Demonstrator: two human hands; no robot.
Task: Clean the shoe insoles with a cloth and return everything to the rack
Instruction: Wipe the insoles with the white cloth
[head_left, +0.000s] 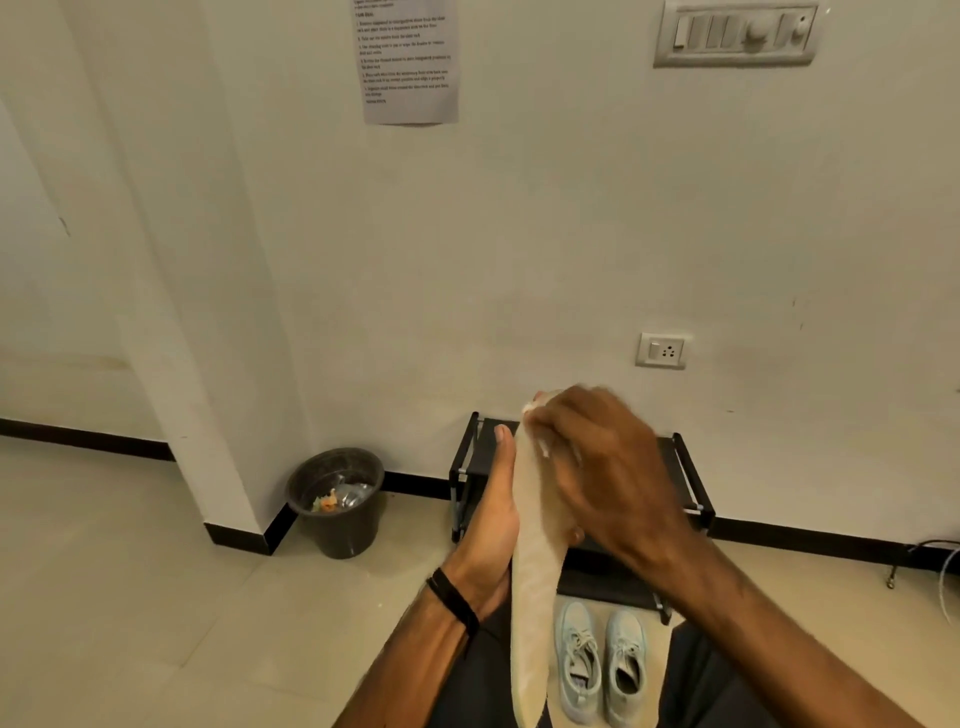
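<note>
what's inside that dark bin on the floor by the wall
The bin holds crumpled rubbish: an orange scrap and something silvery, like foil. Its wall hides anything deeper down.

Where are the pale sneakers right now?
The pale sneakers stand side by side on the floor at lower centre, in front of the black shoe rack, just right of the held insole.

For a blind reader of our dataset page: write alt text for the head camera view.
A person's left hand supports a pale insole upright while the right hand rubs its upper end, apparently with a cloth. Behind stands a black shoe rack against a white wall, pale sneakers on the floor before it and a dark bin to the left.
</note>
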